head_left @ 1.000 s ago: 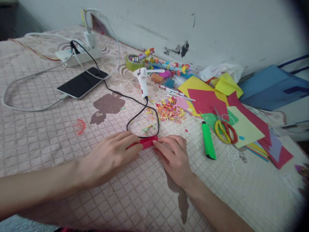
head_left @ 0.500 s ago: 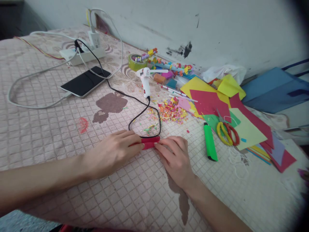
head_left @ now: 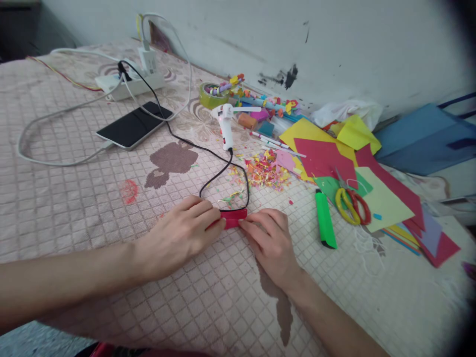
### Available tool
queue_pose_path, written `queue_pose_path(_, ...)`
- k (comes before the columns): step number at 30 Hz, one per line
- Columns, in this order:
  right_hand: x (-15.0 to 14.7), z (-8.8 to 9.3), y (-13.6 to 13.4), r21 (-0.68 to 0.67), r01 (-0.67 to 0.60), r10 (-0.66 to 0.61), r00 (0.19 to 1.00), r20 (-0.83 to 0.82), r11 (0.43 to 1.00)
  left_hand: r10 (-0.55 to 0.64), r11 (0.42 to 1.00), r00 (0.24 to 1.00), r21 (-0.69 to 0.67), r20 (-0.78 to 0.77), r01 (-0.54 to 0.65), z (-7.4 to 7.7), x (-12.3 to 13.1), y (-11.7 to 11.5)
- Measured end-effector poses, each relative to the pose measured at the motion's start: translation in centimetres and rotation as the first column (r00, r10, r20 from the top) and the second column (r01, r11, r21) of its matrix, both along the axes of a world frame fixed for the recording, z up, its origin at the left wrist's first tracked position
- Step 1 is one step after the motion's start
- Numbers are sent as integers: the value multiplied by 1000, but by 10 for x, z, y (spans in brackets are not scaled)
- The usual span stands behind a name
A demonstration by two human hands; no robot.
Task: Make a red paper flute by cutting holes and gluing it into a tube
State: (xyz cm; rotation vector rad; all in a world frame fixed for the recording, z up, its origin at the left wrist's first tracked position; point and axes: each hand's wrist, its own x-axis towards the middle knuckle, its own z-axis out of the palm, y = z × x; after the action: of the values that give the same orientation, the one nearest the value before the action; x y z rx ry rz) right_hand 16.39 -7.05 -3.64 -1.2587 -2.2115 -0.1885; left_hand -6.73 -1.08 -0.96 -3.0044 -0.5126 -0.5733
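A narrow strip of red paper, apparently folded, lies on the patterned tablecloth between my hands. My left hand grips its left end, fingers closed and partly covering it. At the right end, my right hand pinches the paper's near edge with closed fingers. Just beyond the strip runs the black cord of a white glue gun, which stands farther back with a glue stick in its rear. Small paper scraps are heaped past my right hand.
To the right lie a green cutter, scissors, white string and coloured paper sheets. A phone and a power strip with cables sit back left. Tape stands near the wall.
The view has shifted slightly. My left fingers sit a little farther right along the red paper, and both hands still hold it.
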Motion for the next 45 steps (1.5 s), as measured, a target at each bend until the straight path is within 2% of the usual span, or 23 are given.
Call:
queue_pose_path(8, 1, 0, 0, -16, -28, 28, 999, -17, 999, 66, 990, 987, -130, 147, -47, -13, -5, 0)
queue_pose_path(17, 0, 2, 1, -38, -70, 68, 997, -42, 997, 22, 983, 965, -184, 263, 28, -24, -9, 3)
queue_pose_path(20, 0, 1, 2, -52, -72, 70, 997, -43, 996, 76, 964, 953, -265, 293, 4, -27, -9, 3)
queue_pose_path(23, 0, 1, 2, -53, -73, 70, 997, -40, 996, 115, 946, 945, -324, 308, -9, -28, -9, 2)
queue_pose_path(34, -5, 3, 2, 17, -102, 101, 991, 85, 995, 147, 917, 940, -398, 307, -13, -28, -8, 0)
queue_pose_path(41, -9, 1, 0, 74, -10, 9, 1000, 15, 997, 170, 911, 931, -412, 322, -24, -29, -6, 0)
queue_pose_path(45, -12, 6, -2, 36, -63, 61, 997, 46, 997, 176, 909, 927, -417, 333, -23, -28, -6, -1)
